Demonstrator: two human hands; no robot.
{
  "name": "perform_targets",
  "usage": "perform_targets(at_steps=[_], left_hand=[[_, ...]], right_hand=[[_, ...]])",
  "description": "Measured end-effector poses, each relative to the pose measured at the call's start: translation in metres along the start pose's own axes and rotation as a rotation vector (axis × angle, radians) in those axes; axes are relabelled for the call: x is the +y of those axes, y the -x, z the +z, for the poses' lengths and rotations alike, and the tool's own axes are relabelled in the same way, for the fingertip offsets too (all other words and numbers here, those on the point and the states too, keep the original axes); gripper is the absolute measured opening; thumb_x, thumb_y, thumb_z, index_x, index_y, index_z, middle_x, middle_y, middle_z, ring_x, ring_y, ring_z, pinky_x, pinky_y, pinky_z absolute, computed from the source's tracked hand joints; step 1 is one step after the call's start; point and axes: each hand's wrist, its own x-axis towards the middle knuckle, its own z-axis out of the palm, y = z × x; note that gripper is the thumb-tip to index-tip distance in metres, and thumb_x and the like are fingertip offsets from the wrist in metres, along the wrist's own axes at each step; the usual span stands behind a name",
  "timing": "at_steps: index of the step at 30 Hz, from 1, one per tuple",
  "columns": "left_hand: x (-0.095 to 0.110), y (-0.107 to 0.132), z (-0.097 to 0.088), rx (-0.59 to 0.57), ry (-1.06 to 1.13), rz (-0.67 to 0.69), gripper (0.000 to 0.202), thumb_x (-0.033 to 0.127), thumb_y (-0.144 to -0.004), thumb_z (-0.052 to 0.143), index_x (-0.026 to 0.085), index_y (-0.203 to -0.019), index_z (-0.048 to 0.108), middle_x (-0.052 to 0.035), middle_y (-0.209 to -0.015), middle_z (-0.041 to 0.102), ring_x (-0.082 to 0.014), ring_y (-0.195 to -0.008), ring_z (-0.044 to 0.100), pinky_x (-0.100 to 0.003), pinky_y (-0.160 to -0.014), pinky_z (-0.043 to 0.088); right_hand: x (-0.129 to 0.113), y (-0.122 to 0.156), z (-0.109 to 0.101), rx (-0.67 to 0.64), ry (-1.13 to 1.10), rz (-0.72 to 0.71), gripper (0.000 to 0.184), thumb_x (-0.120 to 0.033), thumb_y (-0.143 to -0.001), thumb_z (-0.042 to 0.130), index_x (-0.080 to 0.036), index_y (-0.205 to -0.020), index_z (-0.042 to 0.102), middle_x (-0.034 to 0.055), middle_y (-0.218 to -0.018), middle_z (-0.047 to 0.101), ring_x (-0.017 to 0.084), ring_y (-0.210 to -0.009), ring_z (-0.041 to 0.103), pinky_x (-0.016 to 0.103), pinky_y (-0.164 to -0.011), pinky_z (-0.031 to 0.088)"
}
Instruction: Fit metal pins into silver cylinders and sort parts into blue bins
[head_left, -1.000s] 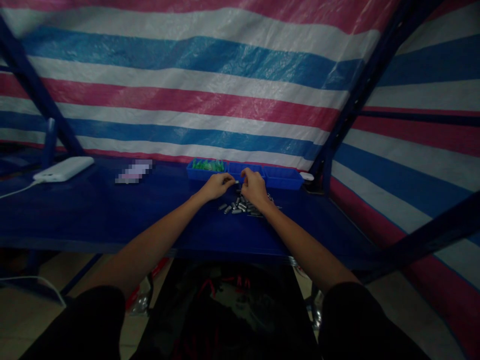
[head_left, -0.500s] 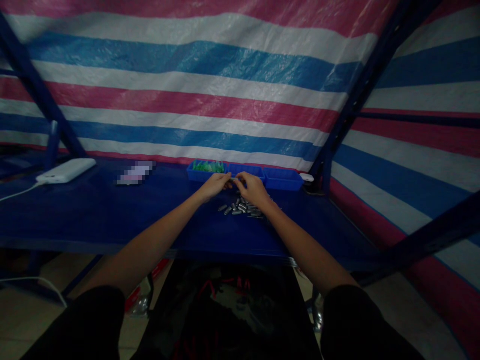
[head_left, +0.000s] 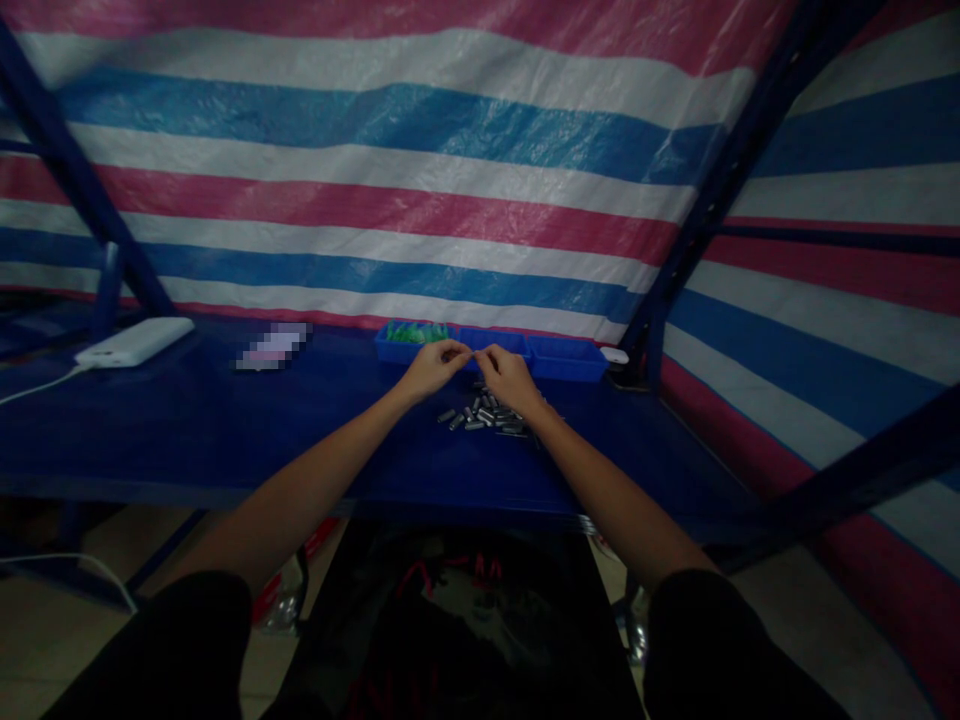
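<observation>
My left hand (head_left: pixel 436 367) and my right hand (head_left: pixel 508 375) meet fingertip to fingertip in front of the blue bins. Both are closed in a pinch, and whatever lies between the fingers is too small to make out. Beneath and beside my right hand, a loose pile of small silvery metal cylinders (head_left: pixel 486 412) lies on the blue table (head_left: pixel 300 430); part of the pile is hidden by that hand and wrist. Behind my left hand stands a blue bin (head_left: pixel 386 352) with green pieces (head_left: pixel 416 333) in it.
Two more blue bins, a middle one (head_left: pixel 510 343) and a right one (head_left: pixel 566 360), continue the row. A small white object (head_left: pixel 615 355) sits beside them. Leftward are a blurred-out flat item (head_left: pixel 274 346) and a white power bank (head_left: pixel 136 343) with a cable. Striped sheeting (head_left: pixel 390 210) hangs behind.
My fingertips have shifted slightly and my left fingers have straightened toward the right hand. The small piece glimpsed between them before no longer shows clearly. The pile looks the same.
</observation>
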Motion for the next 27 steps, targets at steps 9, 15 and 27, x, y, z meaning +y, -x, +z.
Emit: perform_targets(at_steps=[9,15,27], left_hand=[[0.000,0.004,0.005,-0.122,-0.186,-0.046,0.034,0.036,-0.084,0.037,0.013,-0.079,0.061,-0.0012,-0.066,0.059,-0.0130,-0.062,0.051,-0.024,-0.060,0.039],[-0.016,0.003,0.016,-0.251,-0.661,0.070,0.020,0.033,-0.073,0.057,0.018,-0.086,0.061,-0.0055,-0.081,0.060,-0.0185,-0.074,0.055,-0.027,-0.068,0.040],[0.008,0.006,0.001,-0.080,-0.418,-0.035,0.021,0.031,-0.080,0.043,0.015,-0.076,0.055,-0.0001,-0.064,0.051,-0.0131,-0.060,0.046,-0.025,-0.058,0.035]], right_hand=[[-0.002,-0.002,-0.016,-0.014,0.192,-0.091,0.024,-0.034,-0.086,0.042,-0.017,-0.094,0.056,0.0047,-0.075,0.064,0.017,-0.070,0.057,0.025,-0.063,0.036],[0.024,-0.014,-0.023,0.093,0.418,0.124,0.033,-0.035,-0.086,0.042,-0.014,-0.109,0.054,0.0155,-0.096,0.065,0.024,-0.083,0.060,0.031,-0.070,0.039],[0.017,0.000,-0.010,-0.178,0.056,-0.088,0.027,-0.037,-0.086,0.044,-0.016,-0.094,0.060,0.0017,-0.068,0.063,0.013,-0.061,0.056,0.022,-0.058,0.035]])
